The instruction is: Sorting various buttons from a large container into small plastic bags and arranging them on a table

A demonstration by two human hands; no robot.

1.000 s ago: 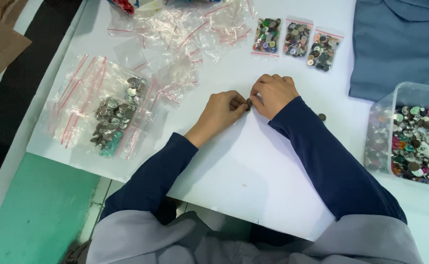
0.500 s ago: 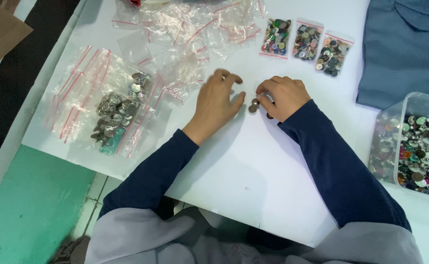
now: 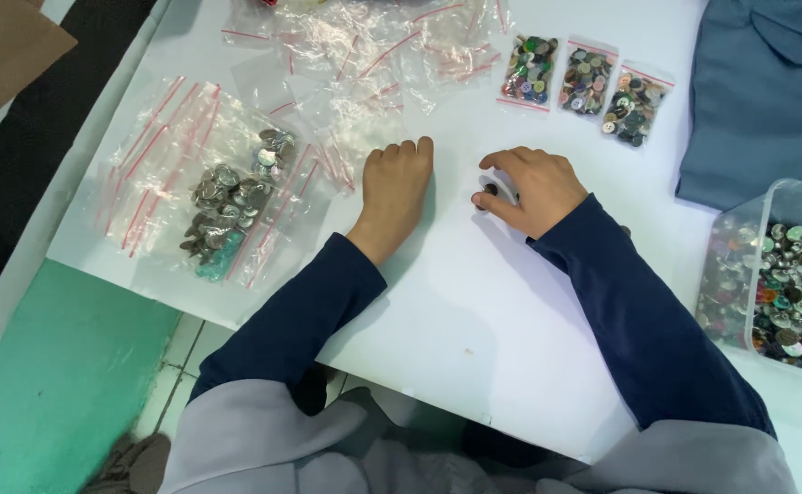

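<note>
Two hands are resting on the white table point(image 3: 474, 329), and only one is busy. The right hand point(image 3: 533, 190) is pinching a small dark button point(image 3: 489, 191) between thumb and fingertips, close to the tabletop, with what looks like a bit of clear plastic under the fingers, though that is too small to tell. The left hand point(image 3: 397, 183) is lying knuckles-up with fingers curled under, grasping nothing that shows.

A grip this fine could easily be slipping — a round button pinched at its edge may pop free and roll over the smooth table, possibly off the near edge toward the green floor point(image 3: 44, 384).

Just left of the left hand, a heap of empty clear zip bags point(image 3: 346, 82) is spreading across the table, and a careless sweep could scatter it. Further left, a pile of silvery buttons point(image 3: 227, 197) is sitting on more bags. Three filled small bags point(image 3: 584, 87) are lying beyond the right hand, a folded blue garment point(image 3: 767, 91) is lying further right, and a clear plastic box point(image 3: 790, 274) of mixed buttons is sitting at the right edge, well apart from the pinch.
</note>
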